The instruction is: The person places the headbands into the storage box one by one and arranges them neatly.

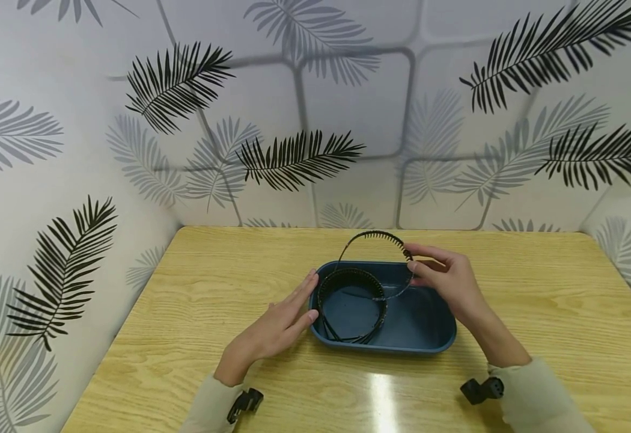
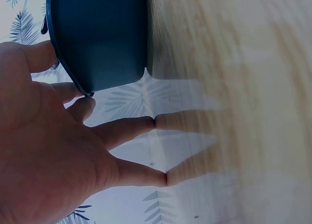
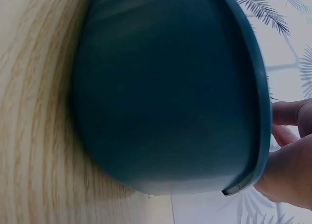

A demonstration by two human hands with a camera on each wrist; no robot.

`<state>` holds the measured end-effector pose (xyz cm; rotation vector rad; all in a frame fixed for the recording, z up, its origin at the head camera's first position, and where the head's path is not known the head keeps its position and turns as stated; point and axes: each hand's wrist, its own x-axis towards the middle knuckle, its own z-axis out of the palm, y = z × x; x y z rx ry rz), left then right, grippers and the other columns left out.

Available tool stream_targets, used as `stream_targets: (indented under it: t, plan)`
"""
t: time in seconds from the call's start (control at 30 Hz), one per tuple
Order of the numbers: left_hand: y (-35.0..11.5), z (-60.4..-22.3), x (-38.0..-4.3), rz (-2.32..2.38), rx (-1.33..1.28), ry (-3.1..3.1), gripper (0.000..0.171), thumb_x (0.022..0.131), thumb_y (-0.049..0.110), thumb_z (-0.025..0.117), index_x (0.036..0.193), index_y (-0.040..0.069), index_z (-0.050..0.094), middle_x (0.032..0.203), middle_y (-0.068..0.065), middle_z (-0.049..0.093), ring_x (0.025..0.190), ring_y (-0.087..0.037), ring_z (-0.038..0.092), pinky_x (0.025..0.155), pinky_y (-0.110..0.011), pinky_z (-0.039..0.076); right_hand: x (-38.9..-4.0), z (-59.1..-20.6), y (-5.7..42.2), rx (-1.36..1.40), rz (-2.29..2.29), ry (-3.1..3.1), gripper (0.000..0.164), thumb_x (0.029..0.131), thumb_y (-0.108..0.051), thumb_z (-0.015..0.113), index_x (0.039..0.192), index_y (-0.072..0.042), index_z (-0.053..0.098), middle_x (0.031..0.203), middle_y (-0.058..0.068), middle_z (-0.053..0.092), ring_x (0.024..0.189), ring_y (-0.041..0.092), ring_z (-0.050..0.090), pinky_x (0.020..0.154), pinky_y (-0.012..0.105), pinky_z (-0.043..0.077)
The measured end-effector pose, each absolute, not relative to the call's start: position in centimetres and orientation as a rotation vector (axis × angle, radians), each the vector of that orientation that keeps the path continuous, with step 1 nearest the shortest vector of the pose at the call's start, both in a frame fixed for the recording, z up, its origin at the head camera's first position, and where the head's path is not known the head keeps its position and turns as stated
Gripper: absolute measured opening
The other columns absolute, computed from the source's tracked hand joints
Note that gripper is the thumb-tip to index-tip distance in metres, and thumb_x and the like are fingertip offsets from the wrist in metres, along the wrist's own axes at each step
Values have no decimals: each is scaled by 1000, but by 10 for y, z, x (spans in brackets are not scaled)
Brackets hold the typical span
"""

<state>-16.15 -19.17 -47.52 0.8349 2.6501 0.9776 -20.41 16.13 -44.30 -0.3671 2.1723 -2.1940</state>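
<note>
A dark blue oblong tub [image 1: 420, 322] stands on the table. Inside its left part lie several black toothed headbands [image 1: 384, 310], nested together in a ring. My right hand [image 1: 451, 279] pinches one more black headband [image 1: 378, 233] by its right side, holding it raised over the tub with its toothed arc upward. At the tub's left end, my left hand [image 1: 280, 325] touches the rim with thumb and fingertips, its fingers mostly straight. The left wrist view shows that hand [image 2: 53, 131] against the rim, two fingertips on the tabletop. From the right wrist, the tub wall hides the pinched headband.
The tub rests on a light wood-grain table [image 1: 213, 258]. A pale wall [image 1: 348, 108] with a feather-like leaf pattern rises behind the table and along its left side. Small black devices [image 1: 482, 391] are strapped at both wrists.
</note>
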Motion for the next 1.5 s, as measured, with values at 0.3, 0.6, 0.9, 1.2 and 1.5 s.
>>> stream_targets:
  t: [0.3,0.6,0.9,1.2,1.5]
  plan:
    - [-192,-475,-161,978,818,2648,69,112,45,36,167,21,2,172,6,-2,155,-23,13,104,-84,15,-205,-450,157,-395,-2144,2217,43,98,-4,70,137,12,59,129,3,70,105,16,71,77,33,60]
    - [-192,-476,-161,967,807,2663,69,112,46,36,167,23,2,171,8,-3,155,-26,14,104,-84,15,-206,-455,151,-419,-2064,2244,39,97,-2,70,134,11,63,134,24,64,101,13,71,77,36,61]
    - [-192,-477,-162,972,811,2662,69,111,48,36,167,25,1,171,11,-3,155,-24,14,105,-83,15,-207,-455,146,-450,-2016,2244,37,96,1,69,132,11,64,131,32,62,95,19,73,76,36,61]
    - [-192,-479,-163,971,822,2662,69,112,47,36,167,24,1,172,8,-3,155,-23,13,105,-84,15,-209,-458,142,-430,-1941,2226,36,96,2,69,131,11,65,129,32,63,92,17,73,76,35,61]
    - [-192,-476,-162,980,809,2638,69,112,46,36,167,25,0,171,8,-3,156,-23,12,105,-84,14,-211,-456,137,-512,-1815,2280,33,97,1,68,130,8,67,127,29,66,96,20,73,75,34,61]
